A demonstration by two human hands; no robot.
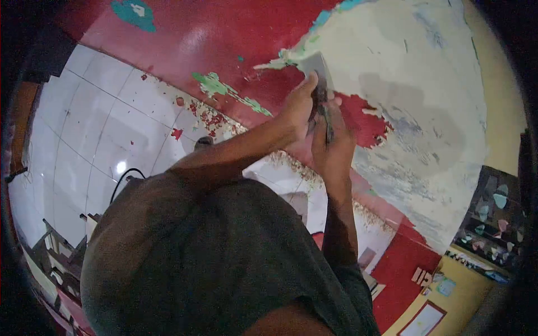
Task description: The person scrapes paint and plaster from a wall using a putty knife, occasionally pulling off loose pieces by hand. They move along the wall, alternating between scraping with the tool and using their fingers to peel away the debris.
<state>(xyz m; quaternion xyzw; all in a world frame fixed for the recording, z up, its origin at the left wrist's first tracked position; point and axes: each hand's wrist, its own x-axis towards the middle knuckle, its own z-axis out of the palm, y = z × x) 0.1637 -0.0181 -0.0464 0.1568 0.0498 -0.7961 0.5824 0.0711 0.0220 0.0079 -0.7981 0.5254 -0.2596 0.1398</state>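
Observation:
Both hands are wrapped round one putty knife [315, 64], whose wide metal blade points up at the wall. My left hand [297, 106] grips it near the blade, with the thumb laid along it. My right hand [338, 133] closes round the dark handle lower down. The blade lies at the ragged border between the red paint [224, 39] and a large bare cream-grey patch [403, 61] of wall. Beside the blade, a lifted pale-green and whitish strip of paint [272, 64] sticks out to the left. The blade's tip contact is hard to make out.
White floor tiles [101, 112] stretch along the wall, with red paint flakes [210, 117] and crumbs at its foot. A black cable [120, 182] curves on the left. A dark panel with pale shapes [493, 210] is on the right, above a yellow wall section [465, 285].

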